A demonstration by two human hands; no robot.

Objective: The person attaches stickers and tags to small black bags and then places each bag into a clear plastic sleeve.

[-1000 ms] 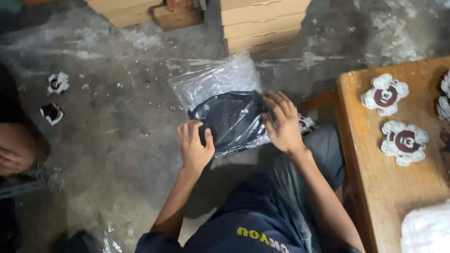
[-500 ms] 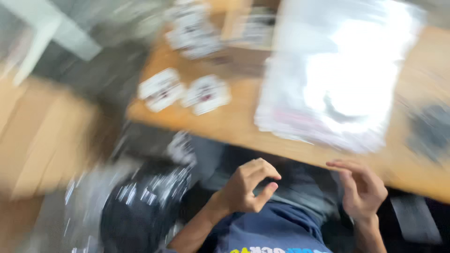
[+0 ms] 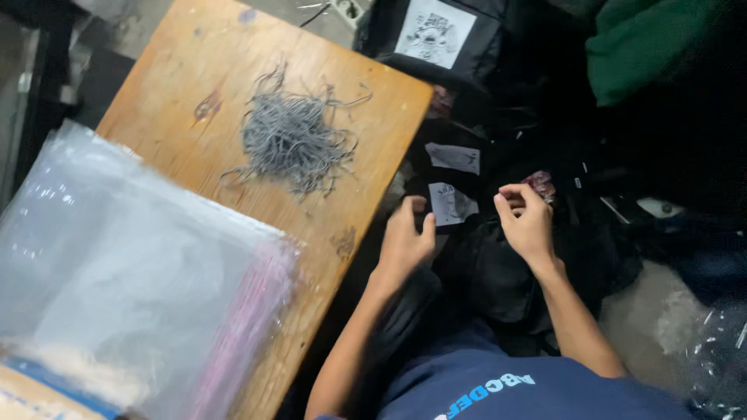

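My left hand [image 3: 406,237] pinches a white paper tag [image 3: 451,204] on the dark garment [image 3: 498,272] just off the desk's [image 3: 233,93] right edge; right hand [image 3: 527,218] is closed, fingertips pinched on something too small to tell. Tag could tear or slip if I tug hard.

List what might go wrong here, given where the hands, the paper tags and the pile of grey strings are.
1. The left hand sits at a small white paper tag on dark garments; loose tags like the other one might slip into the folds and get lost.
2. The tangled grey strings may snag when one is pulled, dragging others off the wooden table.
3. The stack of clear plastic bags looks slippery and could slide off.
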